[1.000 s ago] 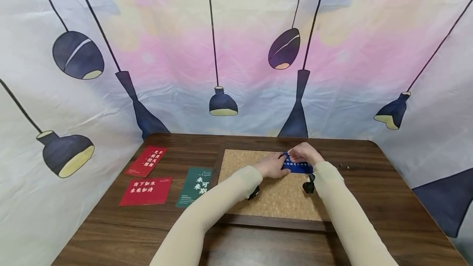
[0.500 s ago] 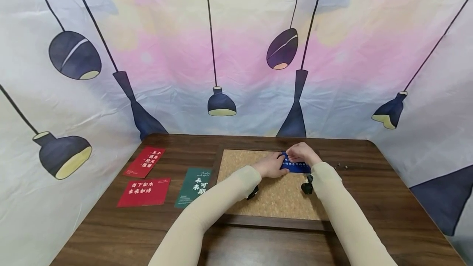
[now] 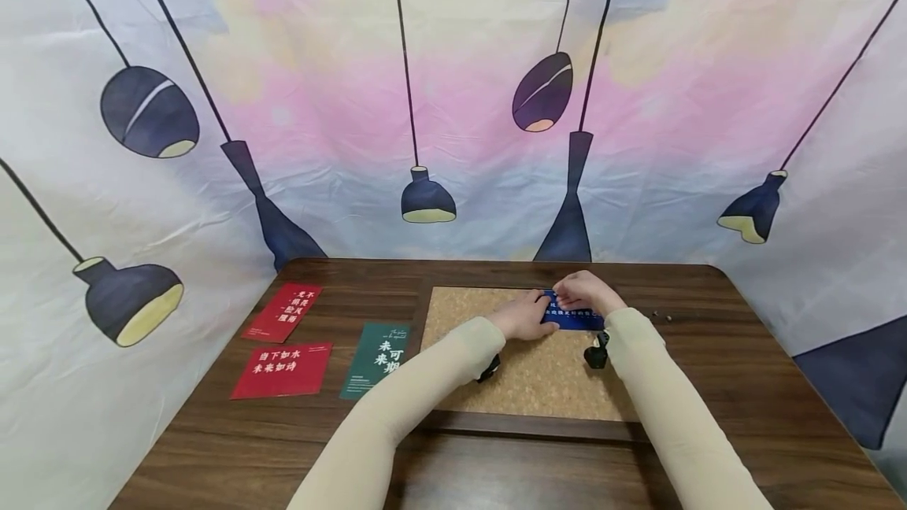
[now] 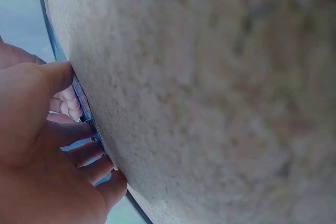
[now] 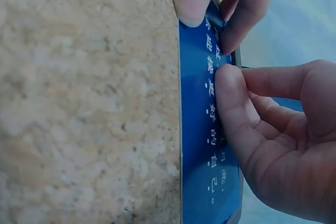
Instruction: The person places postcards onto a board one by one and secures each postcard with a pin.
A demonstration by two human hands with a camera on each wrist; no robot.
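Observation:
A blue card [image 3: 577, 319] with white lettering lies against the upper right of a cork board [image 3: 538, 384]. My left hand [image 3: 520, 316] rests with spread fingers on the card's left end; its thumb presses near the lower edge. At the card's top edge, my right hand [image 3: 585, 291] has its thumb and forefinger brought together. In the right wrist view, those fingertips [image 5: 231, 80] pinch what looks like a small pin, mostly hidden. The left wrist view shows the left fingers [image 4: 86, 153] reaching along the board's surface.
Two red cards [image 3: 283, 370] and a green card [image 3: 375, 356] lie on the wooden table [image 3: 212, 435] left of the board. Small dark bits [image 3: 668, 319] lie right of the board. A cloth backdrop [image 3: 468, 101] with painted lamps stands behind.
The head view shifts slightly. Both hands keep their places on the blue card, with no clear movement of card or board.

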